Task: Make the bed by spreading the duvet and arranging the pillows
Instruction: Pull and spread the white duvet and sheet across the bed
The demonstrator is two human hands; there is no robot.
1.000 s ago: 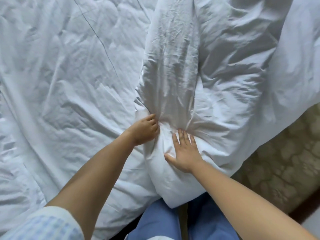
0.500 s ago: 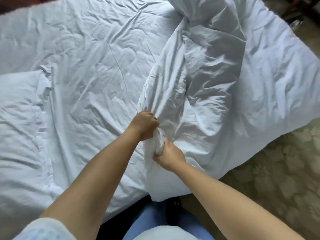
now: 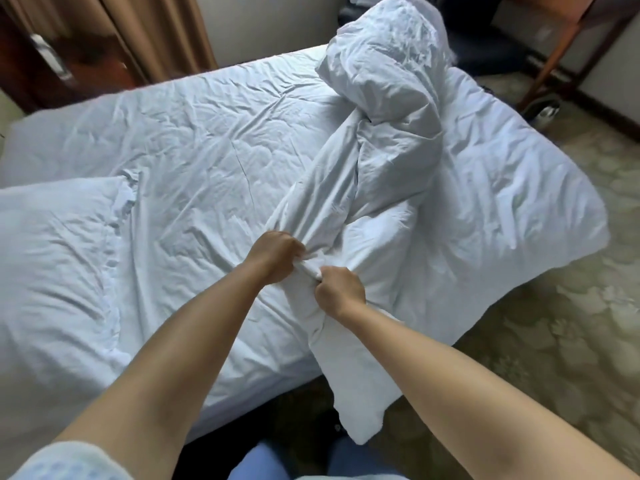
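While both arms reach forward over the near edge of the bed [image 3: 214, 140], the left hand [image 3: 275, 256] and the right hand [image 3: 341, 291] each grip a gathered fold of the white duvet [image 3: 391, 188], fingers curled tight into the cloth, the two fists just beside each other with a short twist of fabric between them. From the hands the duvet runs away as a bunched ridge toward the far side of the bed, where it rises in a crumpled heap; its right part lies spread over the foot end and hangs over the edge toward the patterned carpet [image 3: 571, 341], and one corner droops off the near edge below the right hand. A white pillow [image 3: 52, 265] lies on the left part of the bed, well apart from the hands. Beyond the bed stand a brown curtain [image 3: 162, 26] and a wooden table leg [image 3: 550, 60]
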